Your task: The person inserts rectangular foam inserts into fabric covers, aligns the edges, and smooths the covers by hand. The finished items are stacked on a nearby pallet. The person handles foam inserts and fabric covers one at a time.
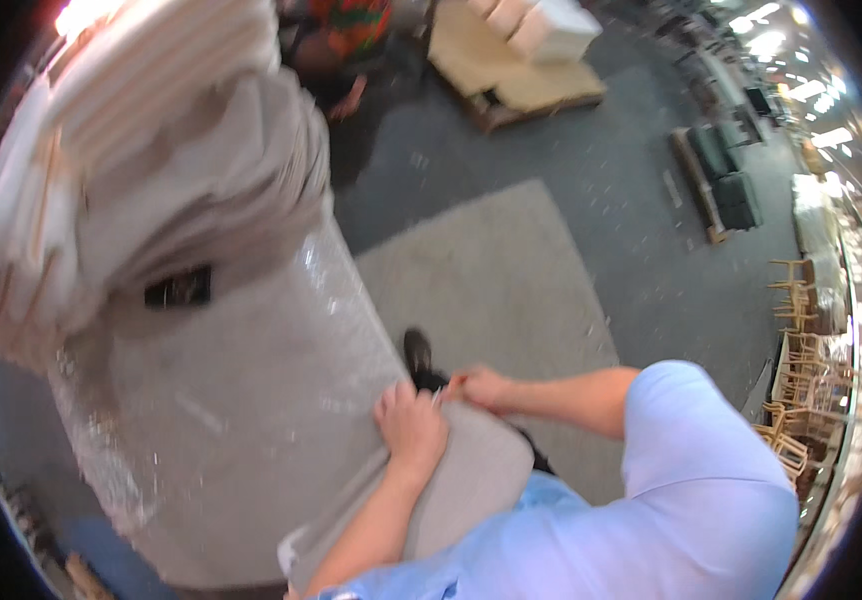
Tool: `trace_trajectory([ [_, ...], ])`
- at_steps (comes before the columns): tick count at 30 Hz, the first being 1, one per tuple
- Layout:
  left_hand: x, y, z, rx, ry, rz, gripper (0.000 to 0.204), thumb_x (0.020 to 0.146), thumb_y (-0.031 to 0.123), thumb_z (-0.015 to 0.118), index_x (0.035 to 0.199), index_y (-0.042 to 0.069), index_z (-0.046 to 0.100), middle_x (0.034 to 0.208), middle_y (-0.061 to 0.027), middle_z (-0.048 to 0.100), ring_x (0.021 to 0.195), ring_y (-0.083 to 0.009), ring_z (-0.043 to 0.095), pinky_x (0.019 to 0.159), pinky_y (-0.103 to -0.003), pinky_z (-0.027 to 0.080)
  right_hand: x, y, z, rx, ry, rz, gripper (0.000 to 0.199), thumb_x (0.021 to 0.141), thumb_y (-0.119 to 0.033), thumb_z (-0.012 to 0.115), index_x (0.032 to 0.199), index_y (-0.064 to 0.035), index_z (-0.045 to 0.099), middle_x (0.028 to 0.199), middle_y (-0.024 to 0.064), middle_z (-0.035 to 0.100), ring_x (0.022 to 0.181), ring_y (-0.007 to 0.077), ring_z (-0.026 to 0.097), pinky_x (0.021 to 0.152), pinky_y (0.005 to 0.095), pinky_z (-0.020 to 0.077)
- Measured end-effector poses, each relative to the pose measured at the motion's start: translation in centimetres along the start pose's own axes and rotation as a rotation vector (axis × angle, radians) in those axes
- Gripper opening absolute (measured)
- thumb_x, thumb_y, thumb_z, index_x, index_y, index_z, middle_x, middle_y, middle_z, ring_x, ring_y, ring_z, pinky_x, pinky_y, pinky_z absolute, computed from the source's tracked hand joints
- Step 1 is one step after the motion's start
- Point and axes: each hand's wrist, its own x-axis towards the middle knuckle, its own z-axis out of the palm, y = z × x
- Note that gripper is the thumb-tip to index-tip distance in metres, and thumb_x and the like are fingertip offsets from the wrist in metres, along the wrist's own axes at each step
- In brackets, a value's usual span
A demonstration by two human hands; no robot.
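Note:
A grey fabric-covered cushion [481, 450] with rounded corners leans against my body at the near edge of the work table [241, 440]. My left hand [414, 425] is closed on its far edge, the fingers curled over the fabric. Just right of it, my right hand [481, 388] pinches at the same edge. A small pale bit shows between the two hands, too small and blurred to name. The table top is covered in grey cloth, with clear plastic film along its sides.
Folded grey covers [221, 150] and white padding [21, 230] are piled at the table's far left, beside a small black object [179, 288]. Beyond stand a person in orange [356, 25], a pallet with cardboard [511, 75], dark green cushions [734, 190] and wooden chair frames [801, 370].

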Motion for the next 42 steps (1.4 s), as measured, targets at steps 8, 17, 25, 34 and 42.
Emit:
trace_trajectory([
  [8,0.7,-0.3,-0.1,-0.015,-0.091,-0.064,0.025,0.09,0.027,0.07,0.084,0.005,0.079,0.103,-0.0084,0.06,0.105,-0.031,0.053,0.088,-0.05,0.04,1.5,0.8,-0.2,0.289,-0.182,0.104,0.016,0.098,-0.013,0.072,0.087,-0.0074,0.062,0.083,0.0039,0.066,0.07,0.0143,0.061,0.061,0.0352,0.0514],
  [17,1.2,0.2,0.5,0.005,-0.1,-0.087,0.025,0.089,0.026,0.07,0.079,0.005,0.079,0.098,-0.0075,0.06,0.102,-0.0316,0.053,0.085,-0.051,0.039,2.2,3.0,-0.5,0.595,-0.367,0.237,0.01,0.098,-0.012,0.069,0.09,-0.0092,0.065,0.084,0.0022,0.069,0.071,0.015,0.067,0.063,0.0342,0.0575],
  [25,1.6,-0.1,-0.9,0.021,-0.176,0.007,0.019,0.091,0.023,0.07,0.09,0.005,0.078,0.097,-0.0107,0.061,0.099,-0.034,0.054,0.09,-0.052,0.041,2.6,5.1,1.1,0.708,-0.37,0.074,0.017,0.098,-0.019,0.073,0.088,-0.0089,0.065,0.082,0.0006,0.067,0.073,0.0123,0.064,0.065,0.0315,0.054],
  [34,-2.3,3.3,-5.1,-0.512,-0.396,0.072,0.03,0.097,0.015,0.066,0.123,0.0,0.068,0.131,-0.0172,0.066,0.122,-0.0379,0.06,0.104,-0.046,0.046,2.6,3.0,-2.3,0.431,-0.581,0.073,0.016,0.095,-0.024,0.08,0.096,-0.01,0.073,0.085,-0.0045,0.068,0.077,0.0078,0.062,0.067,0.0277,0.0486],
  [42,-2.7,3.1,-3.4,-0.553,-0.292,0.147,0.039,0.096,0.012,0.063,0.129,-0.008,0.064,0.138,-0.0243,0.061,0.128,-0.0417,0.058,0.111,-0.047,0.044,3.0,3.7,-0.7,0.358,-0.393,0.011,0.016,0.096,-0.018,0.077,0.086,-0.0081,0.069,0.076,0.0001,0.065,0.068,0.0119,0.062,0.059,0.0294,0.0491],
])
